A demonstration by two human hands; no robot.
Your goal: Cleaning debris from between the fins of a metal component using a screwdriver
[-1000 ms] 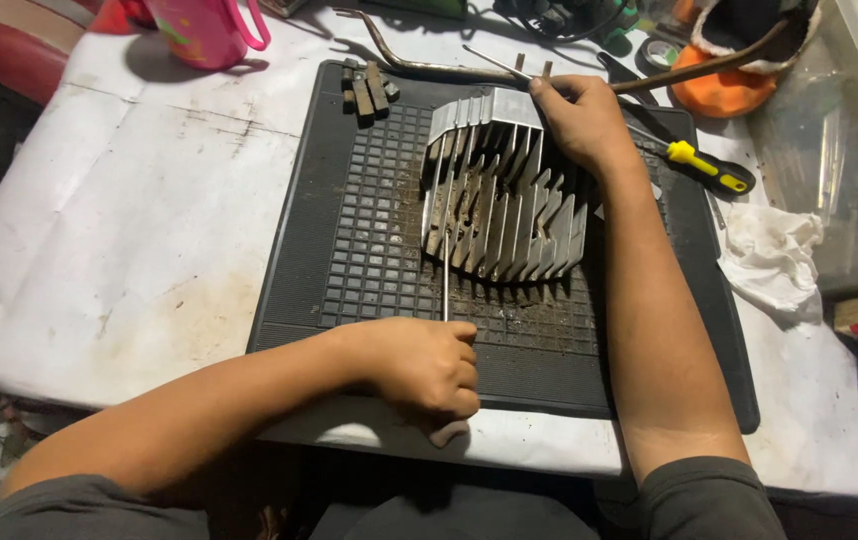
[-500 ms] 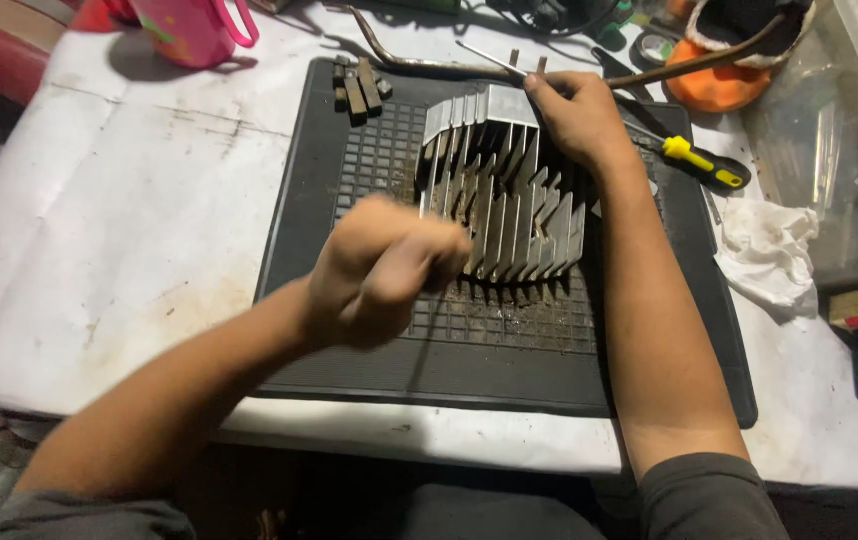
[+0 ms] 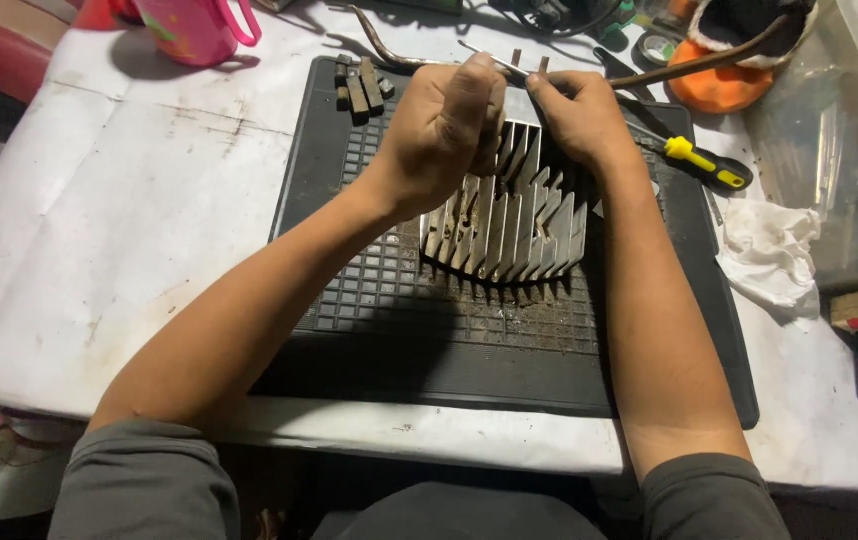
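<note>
Nearest the camera, two grey sleeves are giving way to bare forearms that are reaching out over a black gridded mat (image 3: 379, 330), which is lying on a white-covered table (image 3: 129, 230); brown grit is lying scattered on the mat's squares just near of the finned part; in the middle of the mat a finned metal engine cylinder (image 3: 514, 225) is standing, its pale grey cooling fins fanning toward the viewer; the left hand (image 3: 444, 135) is closing into a fist over the part's far left edge, pinching what looks like a thin metal rod (image 3: 489, 58) whose tip is showing beyond the knuckles; the right hand (image 3: 581, 115) is clamping down on the far right top of the cylinder, fingers curled over it, steadying it; judging by its cast metal build, the cylinder is likely heavy and rigid, with thin fins that could chip or cut a finger, so the solid top rim seems the safest hold, not the fin edges; to the right, a yellow-handled screwdriver (image 3: 704, 165) is lying at the mat's edge, with a crumpled white rag (image 3: 774, 250) just beyond it on the table; further off, small dark blocks (image 3: 361, 88) are sitting at the mat's far left corner; farthest away, a pink plastic cup (image 3: 194, 25) is standing at the left, and an orange object (image 3: 719, 85) is resting far right
</note>
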